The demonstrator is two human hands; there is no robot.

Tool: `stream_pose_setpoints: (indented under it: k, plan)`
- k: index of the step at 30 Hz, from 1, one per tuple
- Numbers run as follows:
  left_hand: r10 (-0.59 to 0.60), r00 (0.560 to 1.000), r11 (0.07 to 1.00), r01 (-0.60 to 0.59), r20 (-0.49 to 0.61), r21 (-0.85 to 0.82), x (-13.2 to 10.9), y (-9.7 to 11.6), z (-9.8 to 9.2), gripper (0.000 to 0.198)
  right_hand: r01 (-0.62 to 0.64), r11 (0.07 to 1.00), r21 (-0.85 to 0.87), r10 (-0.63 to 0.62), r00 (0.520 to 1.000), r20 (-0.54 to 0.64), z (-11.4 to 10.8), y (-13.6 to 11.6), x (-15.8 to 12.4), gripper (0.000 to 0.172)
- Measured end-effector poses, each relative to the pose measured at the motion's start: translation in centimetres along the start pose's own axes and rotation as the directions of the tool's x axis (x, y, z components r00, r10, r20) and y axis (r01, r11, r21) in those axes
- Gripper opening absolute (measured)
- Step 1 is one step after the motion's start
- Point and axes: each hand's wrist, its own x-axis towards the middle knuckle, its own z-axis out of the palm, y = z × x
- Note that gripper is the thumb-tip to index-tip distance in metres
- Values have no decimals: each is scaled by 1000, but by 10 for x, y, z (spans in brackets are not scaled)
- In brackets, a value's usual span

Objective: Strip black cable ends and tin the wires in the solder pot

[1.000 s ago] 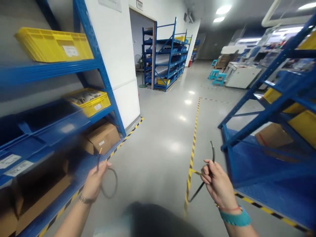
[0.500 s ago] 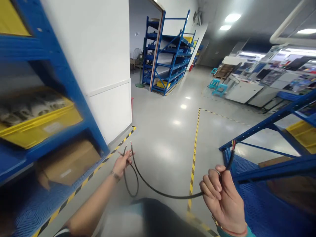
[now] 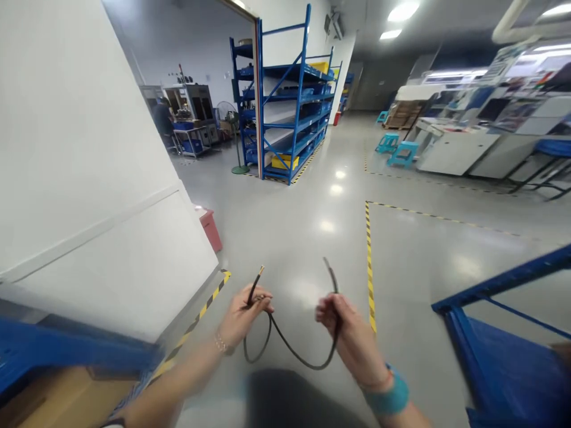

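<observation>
A thin black cable (image 3: 297,356) hangs in a sagging curve between my two hands, with a small loop dangling under the left one. My left hand (image 3: 248,312) is closed around it, and a stripped end with bare wire tips sticks up above the fingers. My right hand (image 3: 348,330) pinches another stretch of the cable, whose other end points up and left, blurred by motion. A bracelet circles my left wrist and a teal cuff sits at my right wrist. Below the hands is the grey floor.
A white wall (image 3: 89,148) and a red bin (image 3: 210,230) stand at left, above a cardboard box (image 3: 71,398). Blue shelving (image 3: 285,107) is ahead, a blue rack (image 3: 504,273) at right. Teal stools (image 3: 404,153) stand by workbenches. A person (image 3: 164,122) is in the left room.
My right hand has moved left, bringing its cable end closer to my left hand. The view has shifted forward, past the left shelf with the yellow bin, showing more of the room beyond.
</observation>
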Motion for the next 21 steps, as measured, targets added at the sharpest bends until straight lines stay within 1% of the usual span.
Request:
stream_pose_setpoints:
  k: [2, 3, 5, 7, 9, 11, 12, 13, 14, 15, 16, 17, 18, 19, 21]
  plan:
    - [65, 998, 996, -63, -28, 66, 48, 9, 11, 17, 40, 987, -157, -14, 987, 159, 24, -7, 64, 22]
    - [96, 994, 990, -89, -51, 114, 71, 12, 13, 16, 71, 971, -229, -13, 970, 243, 37, -8, 94, 23]
    - [141, 984, 968, -114, -110, 221, 116, 13, 14, 16, 144, 928, -343, -6, 928, 374, 59, -5, 152, 24]
    - [160, 977, 952, -115, -140, 285, 162, 8, 7, 18, 225, 875, -429, -12, 895, 447, 73, 2, 211, 26]
    - [157, 984, 951, -127, -87, 280, 211, -4, -7, 22, 288, 812, -508, -19, 882, 470, 78, 7, 276, 27]
    - [124, 992, 966, -116, -22, 233, 267, -19, -31, 24, 329, 747, -578, -36, 888, 459, 79, 6, 344, 26]
    - [80, 996, 978, -71, -38, 195, 297, -26, -45, 24, 353, 709, -610, -50, 889, 455, 79, 2, 377, 26]
    - [16, 995, 990, -1, -101, 144, 329, -32, -60, 23, 388, 661, -643, -68, 884, 463, 80, -5, 409, 25]
    - [-58, 980, 995, 73, -192, 70, 363, -36, -76, 23, 437, 597, -673, -84, 868, 490, 81, -14, 439, 25]
    - [-127, 952, 992, 125, -280, -24, 397, -38, -91, 24, 500, 517, -695, -97, 841, 533, 83, -25, 468, 24]
    - [-181, 924, 982, 148, -337, -120, 432, -36, -105, 24, 572, 423, -703, -109, 802, 588, 87, -38, 495, 24]
    - [-216, 910, 967, 151, -352, -205, 466, -33, -116, 23, 646, 317, -694, -124, 754, 645, 90, -50, 520, 24]
    - [-235, 915, 951, 146, -327, -273, 500, -27, -125, 23, 710, 208, -673, -141, 702, 698, 93, -63, 545, 23]
    - [-242, 931, 935, 149, -274, -320, 532, -20, -130, 22, 757, 101, -646, -160, 653, 740, 96, -74, 570, 22]
    - [-253, 956, 918, 189, -147, -348, 593, -8, -135, 23, 801, -84, -593, -192, 571, 798, 99, -92, 622, 22]
